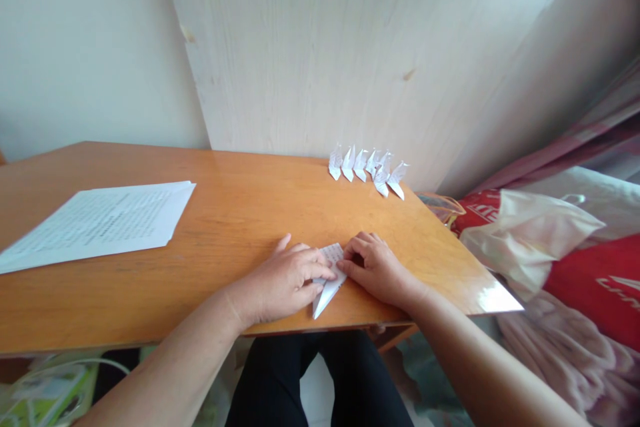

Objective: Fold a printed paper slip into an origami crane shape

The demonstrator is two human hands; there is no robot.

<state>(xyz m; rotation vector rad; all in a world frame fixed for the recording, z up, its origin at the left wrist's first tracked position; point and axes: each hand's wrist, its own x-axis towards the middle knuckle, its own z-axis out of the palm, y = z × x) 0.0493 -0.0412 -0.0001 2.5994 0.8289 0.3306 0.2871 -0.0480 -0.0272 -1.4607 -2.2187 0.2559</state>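
Observation:
A small folded paper (327, 297) with printed text on part of it lies near the table's front edge, its narrow point toward me. My left hand (285, 280) holds it from the left, thumb and index finger closed on the paper and the little finger raised. From the right, my right hand (377, 267) pinches the upper right edge between thumb and fingertips. The fingers cover part of the folds. Several finished-looking folded paper pieces (361, 165), white and pointed, stand in a cluster at the table's back right.
A stack of printed sheets (105, 220) lies on the left of the wooden table (240, 207). Behind the table rises a pale board (310, 47). Red and white bags (530, 233) and a pink blanket (565, 353) are piled beyond the right edge.

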